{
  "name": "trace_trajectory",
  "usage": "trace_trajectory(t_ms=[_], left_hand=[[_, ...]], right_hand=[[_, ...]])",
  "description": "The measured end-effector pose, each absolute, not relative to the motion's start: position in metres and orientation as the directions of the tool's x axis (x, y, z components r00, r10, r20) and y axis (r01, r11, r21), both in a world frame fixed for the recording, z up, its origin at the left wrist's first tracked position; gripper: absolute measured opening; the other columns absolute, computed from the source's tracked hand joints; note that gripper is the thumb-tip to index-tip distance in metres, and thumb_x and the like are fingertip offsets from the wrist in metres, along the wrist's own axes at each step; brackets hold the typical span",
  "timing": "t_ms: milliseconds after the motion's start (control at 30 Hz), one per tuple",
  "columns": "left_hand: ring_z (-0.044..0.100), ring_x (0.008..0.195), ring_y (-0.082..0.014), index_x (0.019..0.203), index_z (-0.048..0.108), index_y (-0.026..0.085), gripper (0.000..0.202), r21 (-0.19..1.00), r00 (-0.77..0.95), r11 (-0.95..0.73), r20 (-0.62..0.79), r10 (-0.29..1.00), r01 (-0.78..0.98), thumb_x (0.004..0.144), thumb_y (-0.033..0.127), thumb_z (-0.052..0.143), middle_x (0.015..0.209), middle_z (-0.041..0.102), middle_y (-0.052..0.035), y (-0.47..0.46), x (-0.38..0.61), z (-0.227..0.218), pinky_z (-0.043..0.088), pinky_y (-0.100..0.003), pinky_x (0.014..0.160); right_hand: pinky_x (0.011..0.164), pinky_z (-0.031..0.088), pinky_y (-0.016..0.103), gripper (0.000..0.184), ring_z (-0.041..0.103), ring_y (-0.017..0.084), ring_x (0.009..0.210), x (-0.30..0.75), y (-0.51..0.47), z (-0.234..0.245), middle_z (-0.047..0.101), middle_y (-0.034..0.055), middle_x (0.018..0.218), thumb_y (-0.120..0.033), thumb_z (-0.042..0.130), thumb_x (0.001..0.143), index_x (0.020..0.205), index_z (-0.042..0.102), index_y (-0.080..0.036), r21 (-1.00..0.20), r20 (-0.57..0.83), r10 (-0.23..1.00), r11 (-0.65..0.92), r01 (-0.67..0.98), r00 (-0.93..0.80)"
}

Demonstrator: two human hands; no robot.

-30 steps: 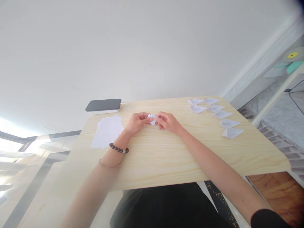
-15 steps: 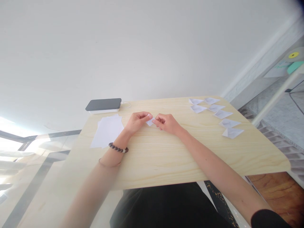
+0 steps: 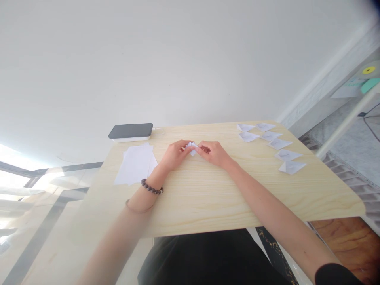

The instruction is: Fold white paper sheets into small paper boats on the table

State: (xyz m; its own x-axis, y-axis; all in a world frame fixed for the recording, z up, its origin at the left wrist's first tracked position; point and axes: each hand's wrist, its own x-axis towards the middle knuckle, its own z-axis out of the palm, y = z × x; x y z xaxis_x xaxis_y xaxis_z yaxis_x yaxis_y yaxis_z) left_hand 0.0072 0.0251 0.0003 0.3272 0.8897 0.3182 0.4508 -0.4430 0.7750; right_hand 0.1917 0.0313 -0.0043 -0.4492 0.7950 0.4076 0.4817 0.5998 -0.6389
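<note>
A small folded white paper piece sits between my two hands over the middle of the light wooden table. My left hand pinches its left side with fingertips closed; a dark bead bracelet circles that wrist. My right hand pinches the right side, fingers curled. Most of the paper is hidden by my fingers.
A stack of flat white sheets lies left of my hands. Behind it a dark grey and white device rests at the table's far edge. Several folded paper pieces lie in rows at the right. A white wall rises beyond.
Both hands stayed together on the small paper, shifting slightly right and away; the fingers worked it, and the paper now shows less between them.
</note>
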Motion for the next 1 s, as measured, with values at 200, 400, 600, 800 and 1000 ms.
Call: trace_trajectory(t_ms=[200,400,600,800,1000], left_hand=[[0.056,0.083,-0.0162,0.102,0.062,0.021,0.028,0.434,0.476,-0.654,0.455,0.753,0.619,0.087,0.032,0.041,0.093,0.060,-0.0072,0.0268,0.0035,-0.0002,0.041,-0.027,0.074],[0.054,0.087,-0.0174,0.101,0.061,0.021,0.025,0.291,0.481,-0.677,0.522,0.704,0.676,0.087,0.026,0.041,0.093,0.062,-0.0074,0.0269,0.0056,0.0000,0.040,-0.028,0.075],[0.057,0.084,-0.0186,0.101,0.058,0.019,0.023,0.361,0.434,-0.592,0.432,0.791,0.720,0.085,0.027,0.044,0.094,0.064,-0.0070,0.0239,0.0091,0.0009,0.041,-0.028,0.072],[0.059,0.076,-0.0183,0.094,0.060,0.019,0.020,0.389,0.435,-0.565,0.374,0.819,0.728,0.084,0.025,0.044,0.088,0.065,-0.0066,0.0274,0.0076,-0.0016,0.040,-0.027,0.068],[0.057,0.069,-0.0167,0.090,0.058,0.019,0.019,0.531,0.378,-0.498,0.326,0.867,0.685,0.082,0.032,0.045,0.079,0.064,-0.0040,0.0260,0.0091,-0.0009,0.039,-0.025,0.064]], right_hand=[[0.059,0.038,0.023,0.021,0.049,0.010,0.058,0.1943,0.0336,-0.0028,0.060,0.0007,0.073,-0.036,0.048,0.081,0.083,0.060,-0.019,-0.601,0.407,0.805,0.592,0.537,-0.431],[0.065,0.042,0.025,0.023,0.054,0.012,0.066,0.1938,0.0356,-0.0027,0.062,0.0034,0.085,-0.037,0.046,0.083,0.088,0.061,-0.020,-0.615,0.438,0.790,0.612,0.497,-0.429],[0.067,0.043,0.025,0.025,0.056,0.013,0.072,0.1945,0.0353,-0.0026,0.063,0.0034,0.087,-0.036,0.042,0.086,0.090,0.061,-0.020,-0.643,0.443,0.784,0.615,0.455,-0.434],[0.067,0.040,0.024,0.026,0.054,0.013,0.069,0.1920,0.0333,-0.0018,0.061,0.0039,0.082,-0.036,0.042,0.086,0.087,0.061,-0.019,-0.591,0.444,0.765,0.642,0.489,-0.467],[0.064,0.040,0.024,0.024,0.052,0.012,0.064,0.1922,0.0350,-0.0035,0.060,0.0030,0.078,-0.036,0.042,0.086,0.085,0.059,-0.019,-0.619,0.458,0.774,0.630,0.469,-0.437]])
